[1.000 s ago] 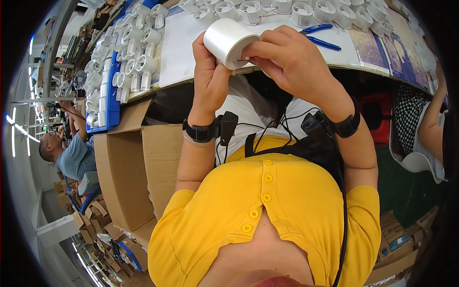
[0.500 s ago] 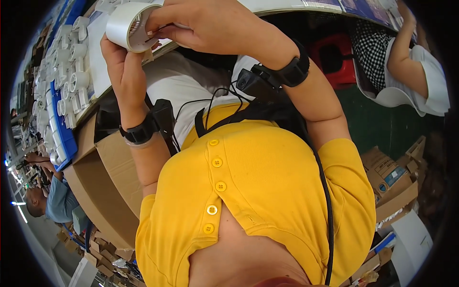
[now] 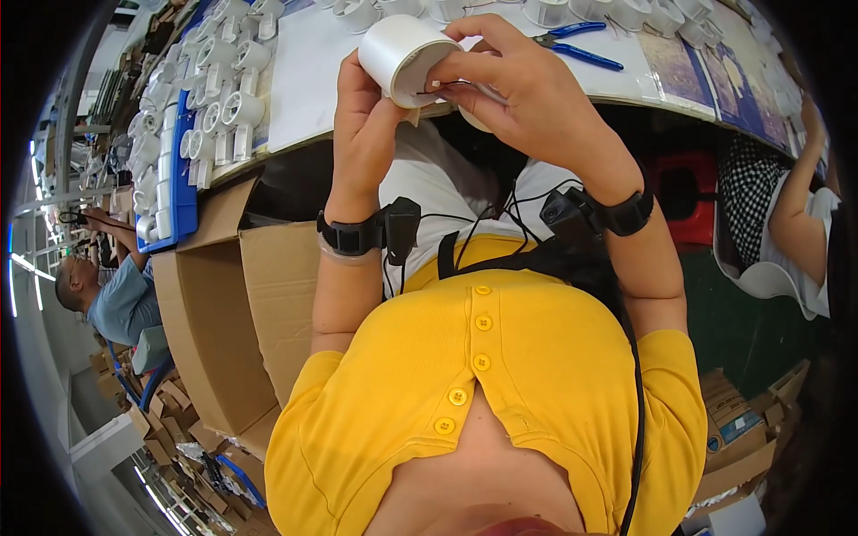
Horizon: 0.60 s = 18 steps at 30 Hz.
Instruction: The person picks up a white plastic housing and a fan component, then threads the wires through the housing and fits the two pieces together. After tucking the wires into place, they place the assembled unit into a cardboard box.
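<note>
While the white tube (image 3: 400, 54) is gripped from the left by the left hand (image 3: 362, 125), axis tilted far-left, its near open end is pinched by the right hand (image 3: 518, 85) fingers, above the table (image 3: 304, 71) edge

Light: bright, even, overhead strips at far left
Glare: white surface (image 3: 313, 62) washed pale
Shadow: dark under its edge
Edges: fisheye bending, black rim
</note>
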### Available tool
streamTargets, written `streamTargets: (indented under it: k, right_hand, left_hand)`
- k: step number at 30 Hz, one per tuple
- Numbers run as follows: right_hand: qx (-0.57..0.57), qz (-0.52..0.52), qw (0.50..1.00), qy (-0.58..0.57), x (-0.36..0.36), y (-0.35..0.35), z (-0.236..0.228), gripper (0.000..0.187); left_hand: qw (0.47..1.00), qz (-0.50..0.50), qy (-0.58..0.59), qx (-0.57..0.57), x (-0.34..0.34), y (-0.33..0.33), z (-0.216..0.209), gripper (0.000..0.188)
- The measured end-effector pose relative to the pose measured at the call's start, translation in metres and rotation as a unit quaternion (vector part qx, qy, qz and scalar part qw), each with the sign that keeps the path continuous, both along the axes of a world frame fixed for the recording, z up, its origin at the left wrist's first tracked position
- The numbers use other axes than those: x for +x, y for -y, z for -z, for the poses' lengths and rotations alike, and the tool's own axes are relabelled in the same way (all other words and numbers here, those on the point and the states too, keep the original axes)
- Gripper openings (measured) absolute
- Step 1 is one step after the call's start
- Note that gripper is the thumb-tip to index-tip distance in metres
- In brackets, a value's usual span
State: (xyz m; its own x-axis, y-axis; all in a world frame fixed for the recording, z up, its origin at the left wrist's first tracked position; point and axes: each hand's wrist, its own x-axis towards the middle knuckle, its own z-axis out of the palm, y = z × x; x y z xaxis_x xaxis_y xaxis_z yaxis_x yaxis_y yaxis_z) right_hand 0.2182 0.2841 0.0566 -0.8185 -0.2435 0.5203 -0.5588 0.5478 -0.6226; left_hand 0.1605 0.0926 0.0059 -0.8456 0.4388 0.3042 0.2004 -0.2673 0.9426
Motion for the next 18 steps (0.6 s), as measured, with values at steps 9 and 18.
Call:
streamTargets:
  k: [9,18]
  right_hand:
    - [0.063,0.049,0.994,-0.073,-0.008,0.004,0.021,0.023]
    - [0.053,0.048,0.995,-0.067,-0.006,0.003,0.027,0.020]
  left_hand:
    - [1.000,-0.001,-0.010,0.000,-0.005,-0.001,0.000,0.042]
    - [0.997,0.039,0.050,-0.031,-0.003,0.008,-0.010,0.052]
